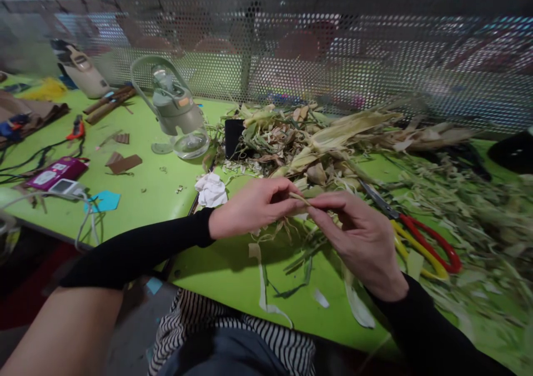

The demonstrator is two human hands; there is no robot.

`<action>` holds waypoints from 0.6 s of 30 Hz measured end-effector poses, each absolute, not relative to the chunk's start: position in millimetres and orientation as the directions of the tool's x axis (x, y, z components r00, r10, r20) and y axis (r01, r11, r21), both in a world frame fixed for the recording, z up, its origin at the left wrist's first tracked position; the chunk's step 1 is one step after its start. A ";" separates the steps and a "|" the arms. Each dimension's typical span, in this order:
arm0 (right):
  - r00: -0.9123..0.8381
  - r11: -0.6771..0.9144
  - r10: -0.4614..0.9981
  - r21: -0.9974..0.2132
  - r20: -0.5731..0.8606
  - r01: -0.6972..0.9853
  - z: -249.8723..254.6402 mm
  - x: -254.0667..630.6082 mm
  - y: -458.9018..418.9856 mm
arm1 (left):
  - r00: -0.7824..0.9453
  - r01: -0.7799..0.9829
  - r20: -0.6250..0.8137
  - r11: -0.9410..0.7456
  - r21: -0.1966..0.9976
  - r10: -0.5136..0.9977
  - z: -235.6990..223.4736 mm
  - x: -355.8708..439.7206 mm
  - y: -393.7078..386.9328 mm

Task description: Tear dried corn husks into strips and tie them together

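Between the fingertips of both hands runs a thin strip of corn husk (300,198). My left hand (260,206) pinches it from the left, and my right hand (360,234) pinches it close by from the right. Behind the hands lies a heap of dried corn husks (337,137). Scissors (431,248) with one red and one yellow handle rest beside my right hand, blades partly over the husks. Below the hands, loose husk strips (263,287) lie or hang near the table's front edge.
The green table (200,270) backs onto a perforated metal screen (283,48). A water bottle (179,109), a black phone-like object (234,139) and crumpled tissue (211,189) stand or lie centre-left. Farther left are a purple pack (58,171), cables and a beige bottle (81,70). Husk scraps (470,220) cover the right side.
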State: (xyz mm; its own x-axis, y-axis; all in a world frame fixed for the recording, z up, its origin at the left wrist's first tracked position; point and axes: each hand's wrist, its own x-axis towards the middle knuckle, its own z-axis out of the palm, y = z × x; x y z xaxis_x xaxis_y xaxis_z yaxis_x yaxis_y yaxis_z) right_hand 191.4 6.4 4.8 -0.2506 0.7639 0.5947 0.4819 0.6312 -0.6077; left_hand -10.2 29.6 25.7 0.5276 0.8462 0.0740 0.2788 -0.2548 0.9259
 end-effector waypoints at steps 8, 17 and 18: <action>-0.316 0.703 0.683 -0.472 0.659 0.532 11.8 189.2 3.3 | 0.594 0.135 -0.026 -0.067 0.989 0.804 24.3 -11.5 33.0; -0.392 0.755 0.585 -0.299 0.710 0.584 10.9 194.0 1.6 | 0.634 0.021 -0.147 0.174 0.985 0.759 27.3 -13.4 35.5; -0.377 0.745 0.607 -0.337 0.700 0.575 11.5 193.3 2.0 | 0.626 0.029 -0.131 0.146 0.989 0.769 26.2 -13.2 35.6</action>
State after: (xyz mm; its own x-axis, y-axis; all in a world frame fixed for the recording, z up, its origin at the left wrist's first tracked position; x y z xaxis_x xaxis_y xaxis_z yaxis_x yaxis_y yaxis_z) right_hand 193.3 2.0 11.5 -0.3769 0.6071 0.6996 0.5755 0.7453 -0.3368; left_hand -13.2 35.6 26.2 0.6255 0.7691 -0.1315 0.0285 0.1458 0.9889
